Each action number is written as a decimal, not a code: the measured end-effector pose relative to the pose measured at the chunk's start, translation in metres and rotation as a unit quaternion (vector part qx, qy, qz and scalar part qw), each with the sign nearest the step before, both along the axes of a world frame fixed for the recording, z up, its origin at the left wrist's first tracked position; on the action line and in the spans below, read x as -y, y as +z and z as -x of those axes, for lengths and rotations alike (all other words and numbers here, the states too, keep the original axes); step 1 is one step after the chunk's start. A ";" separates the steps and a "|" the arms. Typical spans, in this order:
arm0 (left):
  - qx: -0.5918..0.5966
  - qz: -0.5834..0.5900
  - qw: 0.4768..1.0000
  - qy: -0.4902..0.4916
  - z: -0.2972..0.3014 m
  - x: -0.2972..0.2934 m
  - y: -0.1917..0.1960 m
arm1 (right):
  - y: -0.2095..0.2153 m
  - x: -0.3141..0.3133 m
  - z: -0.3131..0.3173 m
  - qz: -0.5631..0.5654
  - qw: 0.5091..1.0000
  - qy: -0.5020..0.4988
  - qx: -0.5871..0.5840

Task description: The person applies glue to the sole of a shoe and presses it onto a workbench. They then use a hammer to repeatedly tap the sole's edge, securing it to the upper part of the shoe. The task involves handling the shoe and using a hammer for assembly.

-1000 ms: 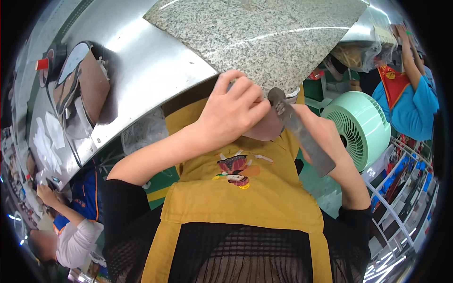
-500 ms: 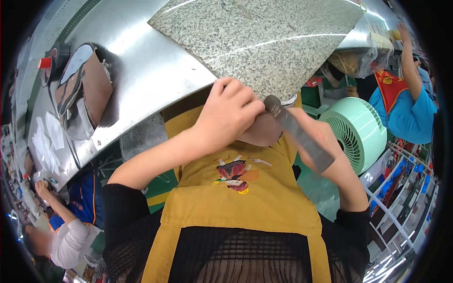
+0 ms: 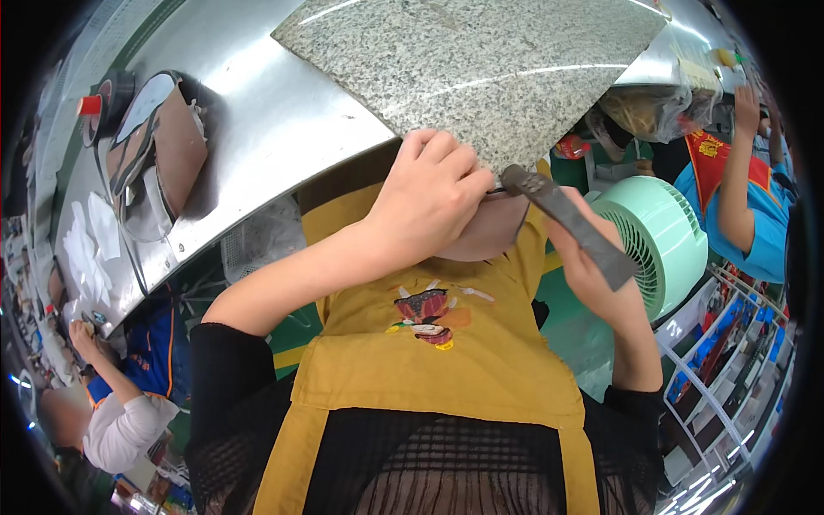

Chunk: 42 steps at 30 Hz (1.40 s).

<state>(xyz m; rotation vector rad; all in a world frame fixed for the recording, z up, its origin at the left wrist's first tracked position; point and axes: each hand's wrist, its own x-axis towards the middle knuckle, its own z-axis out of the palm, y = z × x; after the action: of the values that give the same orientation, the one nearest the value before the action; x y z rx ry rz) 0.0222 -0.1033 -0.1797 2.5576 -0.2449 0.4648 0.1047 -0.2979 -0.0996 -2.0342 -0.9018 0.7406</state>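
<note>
My left hand (image 3: 438, 193) is closed, its fingers bent over the upper edge of a mauve-brown leather piece (image 3: 487, 233). The piece hangs at the near edge of the speckled granite slab (image 3: 463, 81), in front of my yellow apron. My right hand (image 3: 592, 257) is closed round a dark grey metal hammer (image 3: 579, 230), whose handle is mostly hidden. The blunt end of the hammer head is close to my left fingertips, above the leather's right corner; whether it touches cannot be seen.
A brown leather bag (image 3: 163, 150) and a black roll with a red cap (image 3: 107, 107) lie on the steel table (image 3: 257, 103) at left. A mint-green fan (image 3: 657, 245) stands to my right, beside a white rack (image 3: 721, 378). Other people work at both sides.
My right hand and the hammer have shifted slightly up and to the right. My left hand has risen a little with the leather piece, more of which now shows.
</note>
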 end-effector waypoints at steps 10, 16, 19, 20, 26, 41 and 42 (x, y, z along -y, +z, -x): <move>0.109 -0.037 0.993 -0.011 0.010 -0.004 -0.016 | 0.005 -0.008 -0.004 -0.001 0.996 0.057 0.062; 0.120 -0.054 0.991 -0.033 0.009 -0.006 -0.016 | 0.008 -0.014 -0.007 0.019 0.995 0.080 0.052; 0.103 -0.061 0.993 -0.015 0.012 -0.005 -0.016 | 0.014 -0.020 -0.004 -0.012 0.992 0.088 0.084; 0.099 -0.057 0.993 -0.008 0.010 -0.004 -0.014 | 0.012 -0.019 -0.003 0.000 0.991 0.090 0.094; 0.042 0.019 0.999 0.018 0.013 -0.008 -0.013 | 0.001 -0.012 -0.001 0.055 0.994 0.078 0.043; 0.081 -0.005 0.997 0.008 0.018 -0.004 -0.019 | 0.014 -0.006 0.003 0.035 0.999 0.002 -0.016; 0.081 -0.004 0.997 0.008 0.017 -0.004 -0.019 | 0.011 -0.008 0.005 0.043 0.999 0.006 -0.012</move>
<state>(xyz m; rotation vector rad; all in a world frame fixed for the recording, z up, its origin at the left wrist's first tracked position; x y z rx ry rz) 0.0051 -0.0988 -0.1982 2.5335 -0.2849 0.6790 0.0992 -0.2902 -0.0883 -2.0915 -0.8826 0.8217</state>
